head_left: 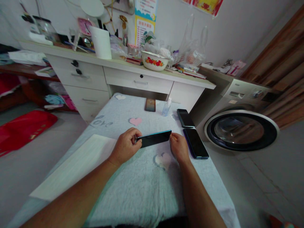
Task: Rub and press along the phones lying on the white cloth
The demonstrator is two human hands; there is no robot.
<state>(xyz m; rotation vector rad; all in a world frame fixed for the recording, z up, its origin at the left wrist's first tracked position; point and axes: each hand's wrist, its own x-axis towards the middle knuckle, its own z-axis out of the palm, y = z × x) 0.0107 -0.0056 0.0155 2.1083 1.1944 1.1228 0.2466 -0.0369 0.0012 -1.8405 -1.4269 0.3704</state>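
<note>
A dark smartphone (pixel 154 139) is held sideways above the cloth-covered table, its black screen tilted toward me. My left hand (pixel 127 144) grips its left end, thumb on the screen side. At the opposite end, my right hand (pixel 179 146) pinches the phone's edge with closed fingers. To the right of my right hand lies a second smartphone (pixel 196 144), face up. Behind that one rests another smartphone (pixel 185 118), also with a dark screen. A small clear spray bottle (pixel 166 107) stands farther back, beside a brown, partly blurred card-like item (pixel 150 104).
A long whitish sheet (pixel 78 166) lies on the table's left side. Beyond the table is a white desk (pixel 140 81) bearing a flowered enamel bowl (pixel 155 61) and a paper roll (pixel 100 42). A washing machine (pixel 241 95) stands to the right, a red bag (pixel 28 128) on the left.
</note>
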